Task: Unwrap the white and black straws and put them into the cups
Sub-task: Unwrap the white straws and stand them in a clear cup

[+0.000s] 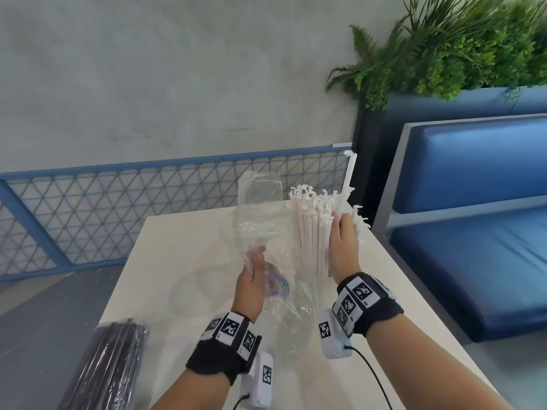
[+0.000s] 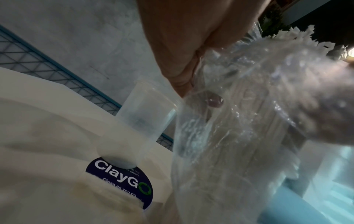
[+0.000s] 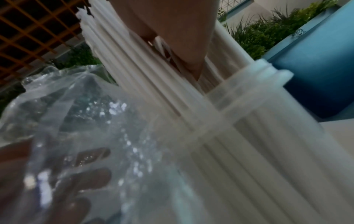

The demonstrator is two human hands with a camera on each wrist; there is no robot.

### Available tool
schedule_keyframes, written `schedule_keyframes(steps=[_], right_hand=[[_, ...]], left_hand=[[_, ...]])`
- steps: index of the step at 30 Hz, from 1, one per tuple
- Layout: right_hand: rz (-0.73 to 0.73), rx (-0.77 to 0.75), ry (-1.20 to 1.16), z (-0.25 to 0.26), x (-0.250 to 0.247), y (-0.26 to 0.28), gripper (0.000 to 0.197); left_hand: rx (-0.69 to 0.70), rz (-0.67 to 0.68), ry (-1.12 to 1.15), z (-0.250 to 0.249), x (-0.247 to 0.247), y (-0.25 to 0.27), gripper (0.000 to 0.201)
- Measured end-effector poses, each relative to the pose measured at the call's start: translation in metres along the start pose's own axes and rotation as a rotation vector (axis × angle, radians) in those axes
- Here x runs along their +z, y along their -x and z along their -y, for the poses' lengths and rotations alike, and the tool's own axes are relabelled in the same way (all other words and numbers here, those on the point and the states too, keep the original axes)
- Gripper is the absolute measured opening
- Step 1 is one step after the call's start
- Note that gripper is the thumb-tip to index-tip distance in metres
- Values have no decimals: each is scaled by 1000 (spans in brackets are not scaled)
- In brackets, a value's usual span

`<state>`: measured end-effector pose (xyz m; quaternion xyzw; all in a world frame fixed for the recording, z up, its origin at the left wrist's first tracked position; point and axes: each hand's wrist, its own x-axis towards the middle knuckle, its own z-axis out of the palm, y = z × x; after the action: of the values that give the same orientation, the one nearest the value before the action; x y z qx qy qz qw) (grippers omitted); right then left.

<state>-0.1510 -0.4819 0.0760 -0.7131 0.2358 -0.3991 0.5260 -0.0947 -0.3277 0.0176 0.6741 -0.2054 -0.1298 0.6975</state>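
Observation:
My right hand grips a bundle of white straws and holds it upright over the white table; one straw sticks up above the others. In the right wrist view the lower ends of the white straws stand inside a clear cup. My left hand pinches the crumpled clear plastic wrap just left of the bundle. A second clear cup stands empty on the table by a dark round sticker. The black straws lie in their wrapper at the table's near left corner.
The white table is small, with its left edge beside a blue mesh railing. A blue padded bench runs along its right side. A planter with green plants stands behind the bench.

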Motion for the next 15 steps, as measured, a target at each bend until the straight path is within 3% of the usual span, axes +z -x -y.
schedule_keyframes(steps=[4, 8, 15], right_hand=[[-60, -45, -58, 12, -4, -5, 12], [-118, -131, 9, 17, -6, -9, 29], [153, 61, 340, -25, -9, 12, 35]], left_hand=[[-1, -4, -27, 3, -1, -1, 24], [-9, 5, -8, 2, 1, -2, 25], [-15, 20, 59, 1, 3, 3, 26]])
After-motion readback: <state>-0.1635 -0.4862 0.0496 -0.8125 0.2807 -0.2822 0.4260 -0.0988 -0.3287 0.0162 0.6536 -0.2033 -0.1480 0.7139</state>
